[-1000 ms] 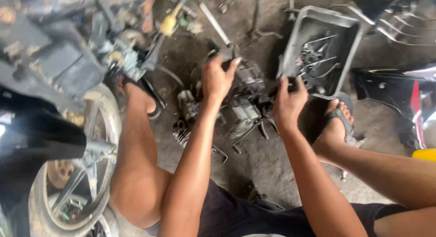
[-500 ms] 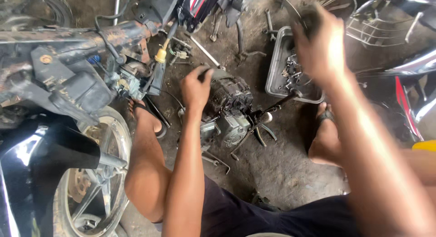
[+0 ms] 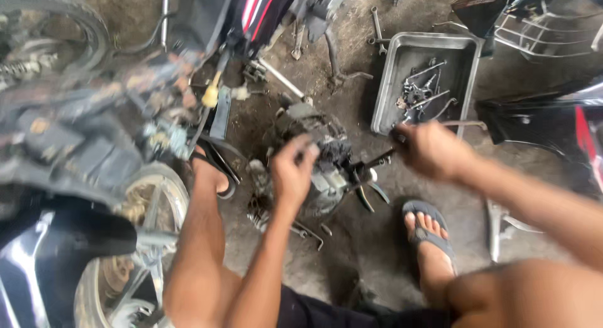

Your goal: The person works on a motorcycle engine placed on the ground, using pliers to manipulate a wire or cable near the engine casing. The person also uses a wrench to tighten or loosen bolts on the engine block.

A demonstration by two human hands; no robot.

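Presently, findings run left to right across the head view.

Motorcycle frame (image 3: 94, 127): stands at far left, blurred; a spoked wheel (image 3: 135, 240) sits below it, cut off by the lower edge.

Left hand (image 3: 292, 171): curled over the top of the engine block (image 3: 320, 161), fingers bent and pressing on the casing. It steadies the part rather than lifts it.

Engine block: rests on the dirty concrete floor (image 3: 352, 246) between the person's two sandalled feet, well clear of the frame.

Right hand (image 3: 433, 149): closed around the handle end of a dark long tool (image 3: 377, 159), whose far end meets the right side of the engine block.

Metal tray (image 3: 386, 98): lies just beyond the right hand, holding loose wrenches and small parts.

Step in hand: judged to be work on a fastener at the block's side, one hand bracing, the other driving.

Next move calls for: firm bracing by the left hand and a square seat of the tool before any force goes on.

Hidden or unclear: the tool's tip and the fitting it meets are obscured; it may be a socket driver, but motion blur prevents confirmation. The right forearm leaves the picture at right.
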